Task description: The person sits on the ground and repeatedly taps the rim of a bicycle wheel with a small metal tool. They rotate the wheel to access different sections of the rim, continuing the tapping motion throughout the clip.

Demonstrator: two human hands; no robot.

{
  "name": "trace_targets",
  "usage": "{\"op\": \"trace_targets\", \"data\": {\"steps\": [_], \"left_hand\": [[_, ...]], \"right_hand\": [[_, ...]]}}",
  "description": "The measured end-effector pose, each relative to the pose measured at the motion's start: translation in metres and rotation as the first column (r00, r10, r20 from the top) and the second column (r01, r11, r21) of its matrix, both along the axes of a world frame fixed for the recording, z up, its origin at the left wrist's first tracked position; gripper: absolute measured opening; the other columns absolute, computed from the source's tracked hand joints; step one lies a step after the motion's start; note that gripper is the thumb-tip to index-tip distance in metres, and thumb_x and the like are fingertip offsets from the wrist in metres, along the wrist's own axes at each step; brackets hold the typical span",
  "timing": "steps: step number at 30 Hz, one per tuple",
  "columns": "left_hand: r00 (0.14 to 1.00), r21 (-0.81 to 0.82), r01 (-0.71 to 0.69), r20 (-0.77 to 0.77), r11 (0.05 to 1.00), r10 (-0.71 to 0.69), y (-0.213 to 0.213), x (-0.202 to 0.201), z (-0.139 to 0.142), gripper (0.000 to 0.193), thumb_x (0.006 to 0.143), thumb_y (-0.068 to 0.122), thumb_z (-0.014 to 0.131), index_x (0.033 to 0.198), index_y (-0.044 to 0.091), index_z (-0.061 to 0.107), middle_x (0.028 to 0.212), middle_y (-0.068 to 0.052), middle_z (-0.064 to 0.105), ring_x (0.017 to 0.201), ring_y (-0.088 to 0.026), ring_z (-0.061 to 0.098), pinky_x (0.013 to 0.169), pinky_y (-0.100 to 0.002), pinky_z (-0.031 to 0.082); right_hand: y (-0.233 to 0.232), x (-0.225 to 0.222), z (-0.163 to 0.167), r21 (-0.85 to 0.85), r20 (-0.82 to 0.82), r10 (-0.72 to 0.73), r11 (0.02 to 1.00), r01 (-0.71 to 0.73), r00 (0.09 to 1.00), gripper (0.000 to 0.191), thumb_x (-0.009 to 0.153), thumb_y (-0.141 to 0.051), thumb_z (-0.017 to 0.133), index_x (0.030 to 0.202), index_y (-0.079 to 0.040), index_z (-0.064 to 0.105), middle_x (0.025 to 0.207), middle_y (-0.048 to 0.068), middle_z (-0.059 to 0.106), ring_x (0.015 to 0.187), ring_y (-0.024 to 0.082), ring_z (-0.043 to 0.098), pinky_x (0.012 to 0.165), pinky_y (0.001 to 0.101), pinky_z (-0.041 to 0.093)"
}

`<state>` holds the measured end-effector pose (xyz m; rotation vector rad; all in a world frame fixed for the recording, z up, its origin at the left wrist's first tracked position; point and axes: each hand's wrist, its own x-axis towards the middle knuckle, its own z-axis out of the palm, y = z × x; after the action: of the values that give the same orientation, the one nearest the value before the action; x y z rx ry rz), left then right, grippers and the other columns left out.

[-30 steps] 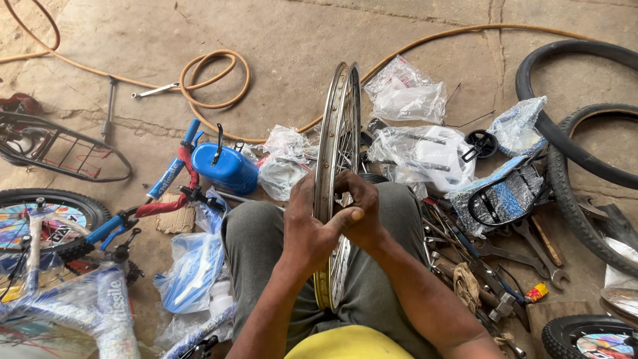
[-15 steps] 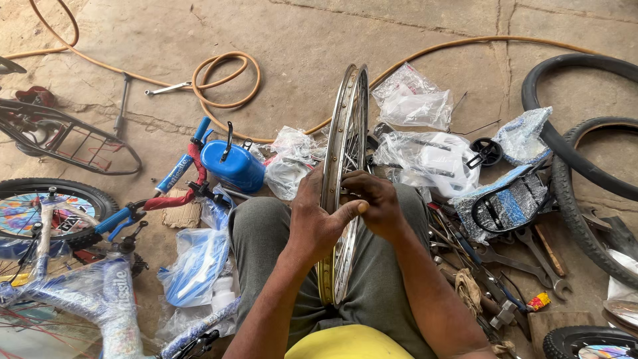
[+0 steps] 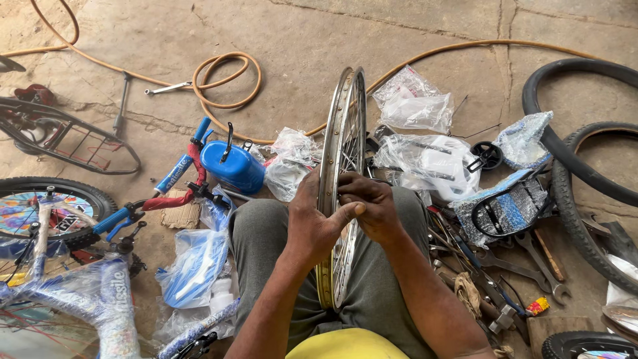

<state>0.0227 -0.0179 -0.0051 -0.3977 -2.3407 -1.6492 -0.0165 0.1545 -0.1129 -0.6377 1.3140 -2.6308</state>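
Observation:
A bare metal bicycle wheel rim (image 3: 340, 126) with thin spokes stands upright on edge between my knees, seen almost edge-on. My left hand (image 3: 312, 223) clasps the rim from the left, thumb laid across its edge. My right hand (image 3: 371, 205) pinches the rim's edge from the right, fingertips meeting the left thumb. Grey trousers (image 3: 259, 246) and a yellow shirt hem lie below.
A blue canister (image 3: 232, 166) and clear plastic bags (image 3: 412, 103) lie ahead. Black tyres (image 3: 585, 159) curve at the right, wrenches (image 3: 531, 266) and small tools beside my right leg. A blue-and-red bicycle frame (image 3: 166, 186), wrapped parts and a wheel lie left. An orange hose (image 3: 226, 80) loops across the concrete.
The view has drifted slightly; the rim and both hands stay together on its edge, with the fingers shifting a little along the rim.

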Motion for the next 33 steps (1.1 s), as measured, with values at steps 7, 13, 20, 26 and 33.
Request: {"op": "trace_targets", "data": {"steps": [7,13,20,26,33], "left_hand": [[1.000,0.008,-0.015,-0.014,1.000,0.015,0.005,0.002,-0.002,0.072,0.078,0.034,0.090,0.132,-0.001,0.058,0.124,-0.021,0.066,0.116,-0.036,0.067,0.100,-0.046,0.054],[1.000,0.020,-0.003,-0.003,1.000,0.004,0.001,0.004,-0.003,0.078,0.078,0.033,0.089,0.139,-0.001,0.056,0.130,-0.022,0.064,0.123,-0.037,0.064,0.105,-0.047,0.052],[0.999,-0.018,0.011,-0.034,1.000,-0.011,0.003,0.003,-0.009,0.083,0.080,0.039,0.088,0.143,-0.002,0.052,0.134,-0.024,0.061,0.128,-0.039,0.062,0.109,-0.050,0.050],[1.000,-0.046,-0.006,-0.005,0.999,0.006,0.003,0.003,-0.013,0.083,0.079,0.044,0.087,0.140,-0.001,0.053,0.127,-0.022,0.065,0.121,-0.037,0.064,0.105,-0.049,0.053],[0.999,-0.043,-0.019,-0.038,0.999,0.018,0.001,0.001,-0.014,0.088,0.077,0.045,0.089,0.141,-0.002,0.052,0.128,-0.024,0.063,0.123,-0.038,0.063,0.103,-0.049,0.053]], "right_hand": [[0.001,-0.001,-0.032,-0.048,0.067,-0.105,0.993,0.108,0.992,0.029,0.106,-0.016,0.071,0.126,0.005,0.074,0.097,0.005,0.070,0.078,0.005,0.059,0.068,0.0192,0.053],[0.007,0.003,-0.031,-0.073,0.144,-0.096,0.992,0.107,0.985,0.023,0.101,-0.006,0.069,0.121,0.005,0.070,0.113,0.012,0.073,0.093,0.012,0.068,0.081,0.0241,0.057],[0.016,-0.001,-0.020,-0.005,0.185,-0.028,1.000,0.030,0.982,0.025,0.107,-0.002,0.070,0.127,0.013,0.071,0.102,0.015,0.071,0.087,0.013,0.065,0.073,0.0249,0.053],[0.011,-0.012,-0.004,0.225,0.219,-0.005,0.973,-0.046,0.976,0.039,0.104,-0.023,0.062,0.127,0.008,0.067,0.105,0.010,0.074,0.091,0.013,0.071,0.079,0.0261,0.061],[-0.005,-0.014,0.008,0.243,0.332,-0.018,0.968,-0.068,0.943,0.050,0.103,-0.034,0.061,0.133,0.006,0.064,0.103,0.014,0.072,0.087,0.018,0.071,0.074,0.0297,0.063]]}}
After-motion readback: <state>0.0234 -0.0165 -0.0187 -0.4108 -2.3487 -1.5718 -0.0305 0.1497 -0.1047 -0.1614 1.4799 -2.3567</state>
